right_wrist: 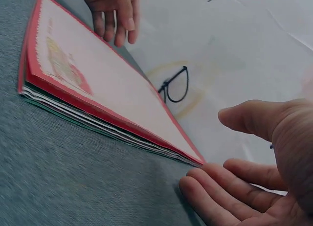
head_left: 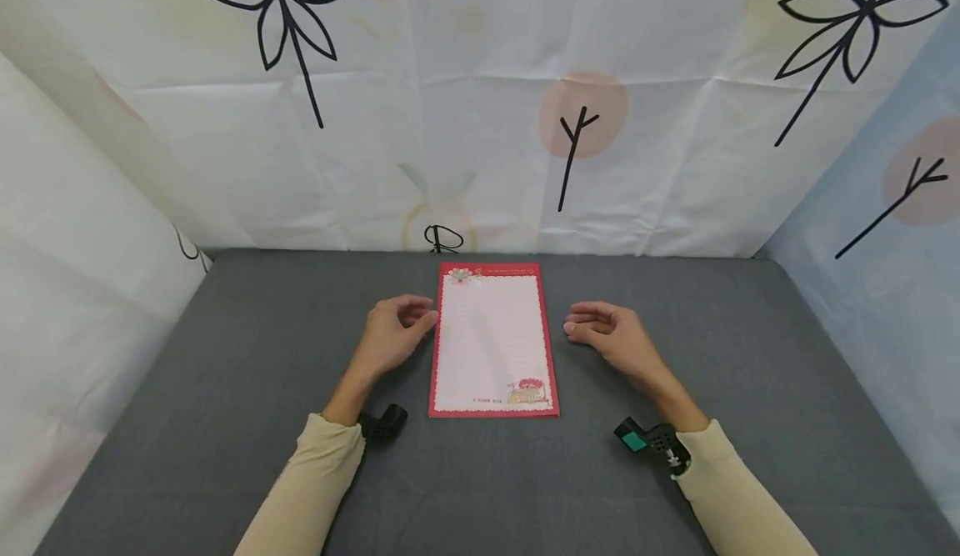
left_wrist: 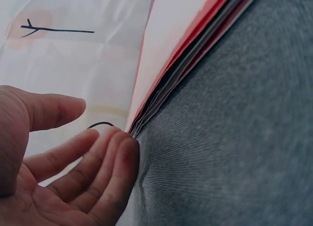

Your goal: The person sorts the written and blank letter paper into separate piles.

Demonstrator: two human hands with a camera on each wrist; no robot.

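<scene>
A thin stack of paper like a writing pad (head_left: 491, 343), with a red border, faint lines and small drawings at two corners, lies flat on the grey table. Several layered sheets show along its edge in both wrist views. My left hand (head_left: 393, 331) is at the pad's left edge, fingers loosely bent and thumb apart from them, with nothing in its grasp. On the other side, my right hand (head_left: 603, 335) rests a short way off the right edge, palm turned inward, its fingers (right_wrist: 234, 192) relaxed and holding nothing.
Grey cloth (head_left: 300, 473) covers the table. A white curtain (head_left: 480, 122) with black line flowers hangs right behind the table's far edge, and more cloth walls stand at left and right. Each wrist wears a black camera mount (head_left: 382, 423).
</scene>
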